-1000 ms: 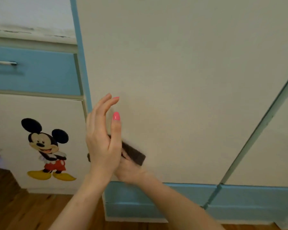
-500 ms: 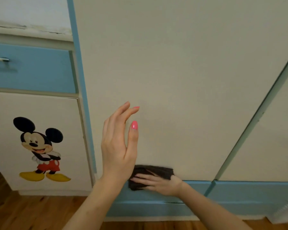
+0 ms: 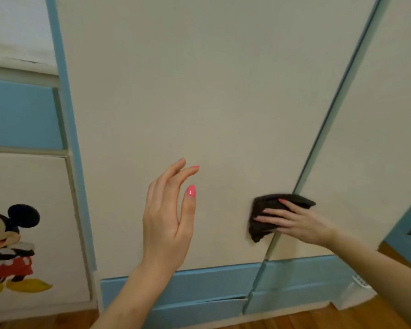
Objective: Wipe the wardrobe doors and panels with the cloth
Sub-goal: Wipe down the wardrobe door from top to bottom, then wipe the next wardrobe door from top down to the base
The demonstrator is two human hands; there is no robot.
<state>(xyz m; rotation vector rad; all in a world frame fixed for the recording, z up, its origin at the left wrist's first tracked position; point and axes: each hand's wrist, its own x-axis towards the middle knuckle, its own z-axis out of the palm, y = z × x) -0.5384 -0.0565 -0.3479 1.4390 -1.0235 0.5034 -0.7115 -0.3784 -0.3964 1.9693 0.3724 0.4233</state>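
Pressing a dark cloth (image 3: 266, 210) to the cream wardrobe door (image 3: 199, 91): right hand (image 3: 297, 222), fingers straight; left hand (image 3: 166, 222) raised, fingers relaxed; Mickey Mouse sticker (image 3: 5, 245) lower left.

The floor (image 3: 318, 321) is brown wood. A tall cream wardrobe (image 3: 199, 91) with blue edges stands on it. Just beside it on the left is a small cupboard (image 3: 33, 181) with a blue drawer (image 3: 22, 115) and a cartoon mouse sticker (image 3: 7, 248) on its cream door. Above the cupboard is a white wall (image 3: 14, 24).
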